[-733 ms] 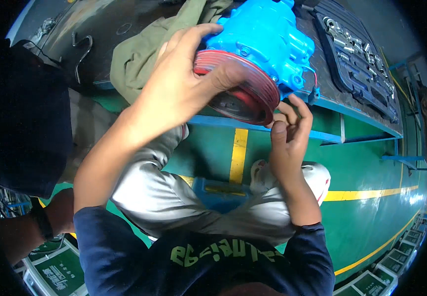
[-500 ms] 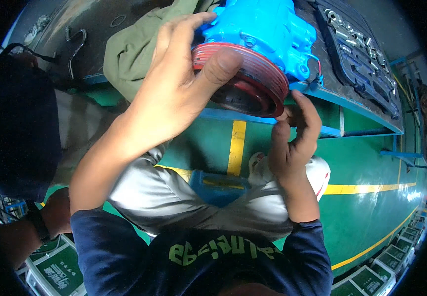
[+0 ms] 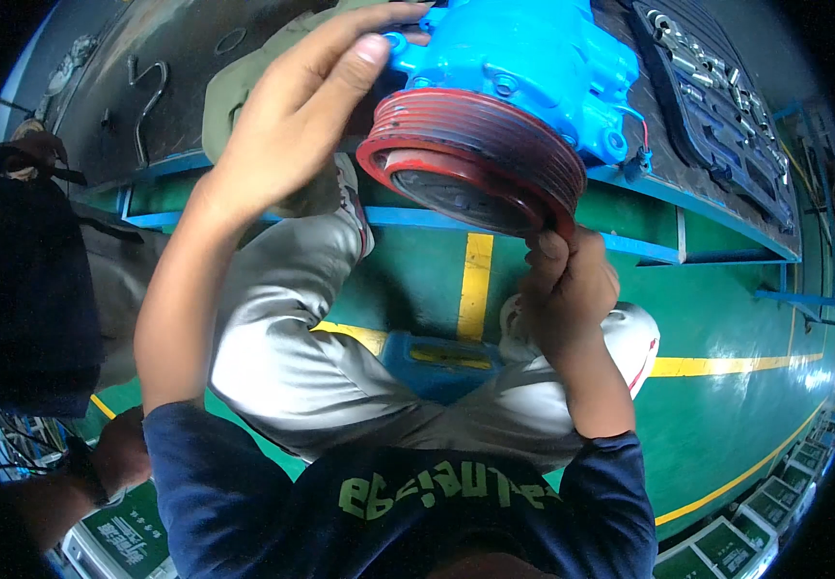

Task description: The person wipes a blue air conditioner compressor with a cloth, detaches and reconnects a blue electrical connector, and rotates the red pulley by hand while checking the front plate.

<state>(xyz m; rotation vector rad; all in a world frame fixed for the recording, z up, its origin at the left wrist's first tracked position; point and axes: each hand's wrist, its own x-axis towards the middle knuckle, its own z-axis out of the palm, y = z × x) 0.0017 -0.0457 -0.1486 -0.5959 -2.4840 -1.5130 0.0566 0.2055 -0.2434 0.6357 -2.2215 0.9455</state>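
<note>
A blue-painted compressor (image 3: 519, 53) with a red grooved pulley (image 3: 485, 125) sits at the edge of the dark bench. My left hand (image 3: 301, 116) grips the housing's upper left side, fingertips partly hidden behind it, thumb by a lug. Below the pulley's right side, my right hand (image 3: 569, 280) is closed on the rim. A short wire with a connector (image 3: 644, 159) hangs from the housing's right.
An open socket case (image 3: 707, 116) lies on the bench (image 3: 94, 145) at right; olive cloth (image 3: 229, 96) and a bent metal rod (image 3: 152, 111) at left. Another person (image 3: 31, 280) is beside me at left. A blue plastic object (image 3: 437, 367) is on the floor between my legs.
My left hand has slid up off the pulley onto the housing's left. My right hand has closed onto the pulley's lower rim, and the compressor appears slightly farther right.
</note>
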